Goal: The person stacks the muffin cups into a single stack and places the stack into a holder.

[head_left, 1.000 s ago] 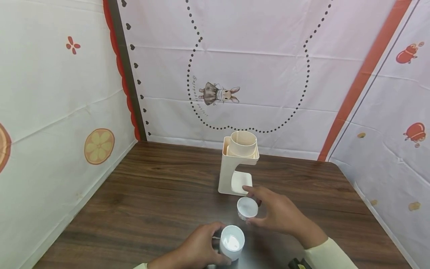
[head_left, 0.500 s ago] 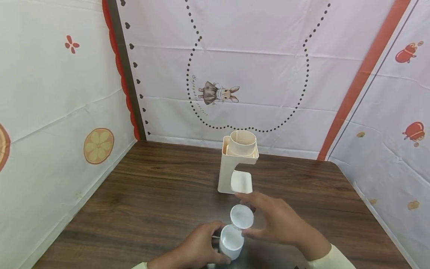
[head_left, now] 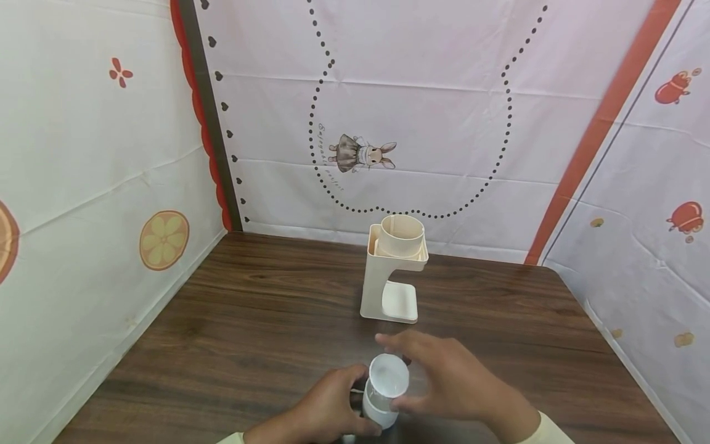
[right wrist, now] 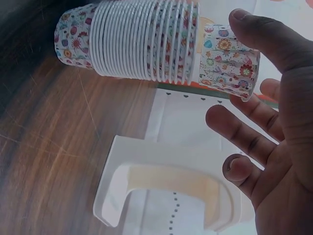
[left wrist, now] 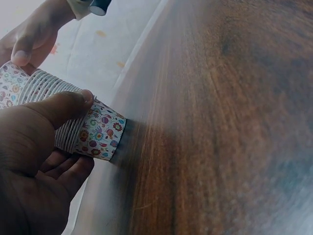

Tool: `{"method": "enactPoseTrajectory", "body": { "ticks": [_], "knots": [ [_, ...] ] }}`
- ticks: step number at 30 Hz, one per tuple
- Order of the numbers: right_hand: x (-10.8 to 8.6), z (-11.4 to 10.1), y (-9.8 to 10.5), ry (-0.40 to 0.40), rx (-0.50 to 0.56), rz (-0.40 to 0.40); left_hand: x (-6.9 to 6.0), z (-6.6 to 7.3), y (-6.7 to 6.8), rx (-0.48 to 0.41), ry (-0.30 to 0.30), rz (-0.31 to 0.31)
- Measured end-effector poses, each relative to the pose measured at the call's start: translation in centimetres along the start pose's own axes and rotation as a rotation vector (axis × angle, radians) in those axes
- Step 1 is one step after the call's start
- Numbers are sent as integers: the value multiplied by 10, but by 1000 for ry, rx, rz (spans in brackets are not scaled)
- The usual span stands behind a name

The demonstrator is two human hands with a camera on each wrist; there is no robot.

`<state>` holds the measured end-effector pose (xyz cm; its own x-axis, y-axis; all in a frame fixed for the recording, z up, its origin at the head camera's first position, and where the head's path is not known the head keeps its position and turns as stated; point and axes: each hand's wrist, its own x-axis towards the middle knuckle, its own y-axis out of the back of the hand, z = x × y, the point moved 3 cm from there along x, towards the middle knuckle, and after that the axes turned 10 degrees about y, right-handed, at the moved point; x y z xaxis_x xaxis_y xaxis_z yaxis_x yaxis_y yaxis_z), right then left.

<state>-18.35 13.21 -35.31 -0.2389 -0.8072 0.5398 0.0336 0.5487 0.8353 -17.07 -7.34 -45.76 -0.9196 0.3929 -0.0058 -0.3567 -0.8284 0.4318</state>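
A stack of paper cups (left wrist: 105,132), printed with flowers, stands mouth up on the dark wooden table. My left hand (head_left: 333,407) grips its side, thumb and fingers curled round the cups. Directly over the stack's mouth is a single paper cup (right wrist: 227,61), its base towards the stack and its printed wall a little creased. My right hand (head_left: 457,382) pinches this cup between thumb and fingers near the rim. From the head view only the white inside of the single cup (head_left: 389,375) shows, and it covers most of the stack's opening.
Behind the hands stands a cream plastic stand (head_left: 374,287) with a round tube (head_left: 402,237) on top and a flat foot below. Printed cloth walls (head_left: 432,129) enclose the wooden table (head_left: 266,296) at the back and both sides.
My right hand has brought the single cup left and nearer to me, from beside the stack to over its mouth. The left hand and the stack have stayed in place.
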Motion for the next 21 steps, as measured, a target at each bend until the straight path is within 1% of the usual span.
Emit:
{"method": "enactPoseTrajectory", "body": {
  "ticks": [5,11,16,18,21],
  "knots": [
    [-1,-3,-4,12,6,-13,-1,1,-1,-26,-3,-9],
    [-5,-4,-7,-28,10,-57,0,1,-1,-28,-7,-10],
    [-9,-4,-8,-41,9,-49,-1,1,-1,-14,-22,-1],
    [-12,-3,-10,-68,28,-51,-1,1,0,-13,-18,-2],
    [-17,-1,-13,-144,90,-68,0,1,0,-15,1,-6]
  ]
}}
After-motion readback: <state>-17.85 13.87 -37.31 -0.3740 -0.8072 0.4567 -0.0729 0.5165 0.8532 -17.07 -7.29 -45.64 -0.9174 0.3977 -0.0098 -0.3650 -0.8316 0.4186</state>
